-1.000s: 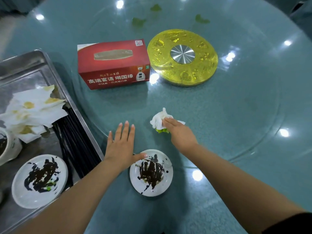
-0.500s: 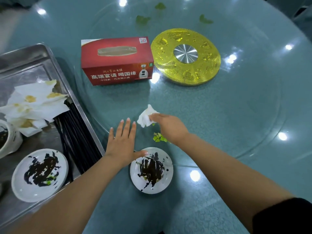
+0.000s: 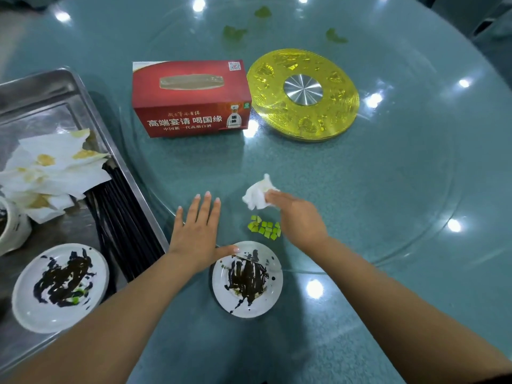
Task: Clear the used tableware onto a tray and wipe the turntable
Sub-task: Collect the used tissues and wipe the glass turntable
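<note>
While the left hand (image 3: pixel 197 231) is lying flat, fingers straight and apart, the right hand (image 3: pixel 297 217) is pinching a tissue (image 3: pixel 256 194) above green bits (image 3: pixel 265 230).
Sweeping them near, onto the dirty plate (image 3: pixel 247 279) left of centre on the tabletop, is looking wisest.

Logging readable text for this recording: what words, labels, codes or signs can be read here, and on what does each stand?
"高端宴请 喝国缘": large white characters on the front of the red cardboard tissue box.
Smaller white line beneath: starts "中国新", the rest too blurred.
Gold script line above: unreadable.
QR code on the box's top right corner: too small to scan.
Green mark beside the printed bottle: too small.
Gold embossed round disc: relief patterns, no legible text.
</note>
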Motion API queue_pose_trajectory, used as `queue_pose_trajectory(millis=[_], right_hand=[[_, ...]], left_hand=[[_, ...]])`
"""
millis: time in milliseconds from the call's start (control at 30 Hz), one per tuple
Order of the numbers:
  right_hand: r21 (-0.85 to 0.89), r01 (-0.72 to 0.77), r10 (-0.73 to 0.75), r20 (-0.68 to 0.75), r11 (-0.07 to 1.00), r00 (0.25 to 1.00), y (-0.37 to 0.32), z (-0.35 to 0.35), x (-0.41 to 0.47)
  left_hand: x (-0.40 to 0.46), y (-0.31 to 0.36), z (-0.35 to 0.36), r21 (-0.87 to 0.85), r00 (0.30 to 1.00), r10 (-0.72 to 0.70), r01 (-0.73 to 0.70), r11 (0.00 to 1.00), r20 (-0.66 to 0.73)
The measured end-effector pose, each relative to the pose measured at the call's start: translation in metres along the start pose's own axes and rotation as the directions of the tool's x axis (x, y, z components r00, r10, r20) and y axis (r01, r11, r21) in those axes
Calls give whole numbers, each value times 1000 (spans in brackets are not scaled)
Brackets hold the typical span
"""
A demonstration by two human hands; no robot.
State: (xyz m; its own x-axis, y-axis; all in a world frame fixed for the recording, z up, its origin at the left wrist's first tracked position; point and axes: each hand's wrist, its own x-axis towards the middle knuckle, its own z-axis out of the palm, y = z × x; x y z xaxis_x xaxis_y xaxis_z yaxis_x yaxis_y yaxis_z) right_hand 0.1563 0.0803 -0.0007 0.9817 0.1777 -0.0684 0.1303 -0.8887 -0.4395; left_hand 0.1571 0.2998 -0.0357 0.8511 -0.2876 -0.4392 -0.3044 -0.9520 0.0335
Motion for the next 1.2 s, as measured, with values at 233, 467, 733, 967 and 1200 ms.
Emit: queue_pose_trajectory(millis=[233, 467, 733, 967, 1200], right_hand=[[-86, -358, 361, 20, 930, 932, 15, -2, -12], [-174, -406, 418, 41, 897, 907, -27, 28, -26], [-122, -365, 377, 98, 923, 921, -64, 47, -42], [-123, -334, 338, 15, 934, 941, -48, 15, -17], [-183, -125, 155, 162, 975, 975, -55, 23, 31]], left_hand=[[1, -2, 1, 7, 1000, 11, -11, 1000, -3], [2, -3, -1, 15, 1000, 30, -31, 999, 8], [2, -9, -8, 24, 998, 42, -43, 999, 45], [7, -23, -12, 57, 995, 75, -79, 995, 62], [7, -35, -16, 47, 992, 109, -112, 993, 56]])
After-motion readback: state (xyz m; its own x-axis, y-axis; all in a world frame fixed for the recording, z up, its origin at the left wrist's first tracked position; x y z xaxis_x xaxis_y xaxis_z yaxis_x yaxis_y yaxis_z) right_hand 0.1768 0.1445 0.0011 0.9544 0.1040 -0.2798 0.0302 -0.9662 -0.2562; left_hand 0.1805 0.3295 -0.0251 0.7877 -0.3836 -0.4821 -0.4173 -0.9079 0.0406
